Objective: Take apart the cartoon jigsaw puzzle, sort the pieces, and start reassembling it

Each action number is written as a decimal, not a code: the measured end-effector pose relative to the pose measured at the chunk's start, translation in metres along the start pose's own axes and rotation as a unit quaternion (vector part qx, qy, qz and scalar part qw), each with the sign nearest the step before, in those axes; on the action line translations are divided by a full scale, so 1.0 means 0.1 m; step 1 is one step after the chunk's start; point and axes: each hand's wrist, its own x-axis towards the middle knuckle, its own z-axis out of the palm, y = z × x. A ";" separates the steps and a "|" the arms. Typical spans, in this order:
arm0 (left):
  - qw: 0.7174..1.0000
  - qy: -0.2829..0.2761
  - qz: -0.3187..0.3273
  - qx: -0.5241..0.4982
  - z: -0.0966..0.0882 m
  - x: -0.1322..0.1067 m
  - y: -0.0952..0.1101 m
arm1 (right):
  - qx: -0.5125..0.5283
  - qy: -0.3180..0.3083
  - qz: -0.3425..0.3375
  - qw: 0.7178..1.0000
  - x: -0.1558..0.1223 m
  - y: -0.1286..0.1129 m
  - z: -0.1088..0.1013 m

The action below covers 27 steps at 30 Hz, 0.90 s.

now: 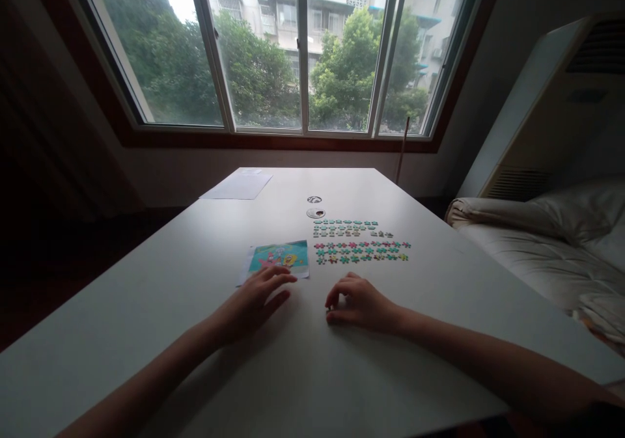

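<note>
My left hand (266, 295) is open, fingers spread over the lower edge of a colourful cartoon picture sheet (297, 253). Its thumb is apart from the fingers, and nothing is in the hand. To the right, my right hand (359, 301) is low over the white table (303, 373), thumb and index finger pinched. A small, dark-looking puzzle piece (329, 308) shows between those fingertips, mostly hidden. Beyond this hand, jigsaw pieces (364, 251) in green, red and yellow lie apart in several rows. Paler green jigsaw pieces (344, 228) form further rows behind them.
Two small round items (316, 213) lie behind the pieces, one behind the other. White paper (239, 185) rests at the table's far left corner. A window (303, 136) is beyond the table, a thin stick (402, 151) leans near it, and a pale sofa (512, 249) stands right.
</note>
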 end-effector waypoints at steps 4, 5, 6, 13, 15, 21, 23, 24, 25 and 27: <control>0.998 -0.035 0.057 0.005 0.10 -0.02 0.27 | -0.035 0.023 -0.045 0.998 0.03 0.05 -0.06; 0.997 -0.039 0.066 0.006 0.12 -0.02 0.32 | -0.047 0.028 -0.045 0.998 0.04 0.09 -0.12; 0.996 -0.041 0.073 0.007 0.13 -0.02 0.37 | -0.064 0.032 -0.041 0.997 0.07 0.14 -0.21; 0.993 -0.077 0.087 0.004 0.10 -0.02 0.50 | -0.221 0.037 0.126 0.967 0.36 0.95 -1.02; 0.992 -0.087 0.088 0.003 0.08 -0.03 0.51 | -0.239 0.044 0.160 0.957 0.42 1.18 -1.14; 0.991 -0.105 0.086 0.016 0.09 -0.04 0.51 | -0.267 0.051 0.222 0.936 0.52 1.50 -1.15; 0.990 -0.111 0.089 0.022 0.09 -0.03 0.51 | -0.273 0.053 0.238 0.930 0.55 1.54 -1.12; 0.989 -0.113 0.090 0.024 0.08 -0.03 0.50 | -0.275 0.052 0.246 0.928 0.57 1.56 -1.11; 0.989 -0.114 0.090 0.025 0.08 -0.03 0.50 | -0.276 0.051 0.251 0.926 0.58 1.57 -1.11; 0.988 -0.121 0.094 0.024 0.06 -0.04 0.50 | -0.273 0.047 0.256 0.926 0.61 1.60 -1.10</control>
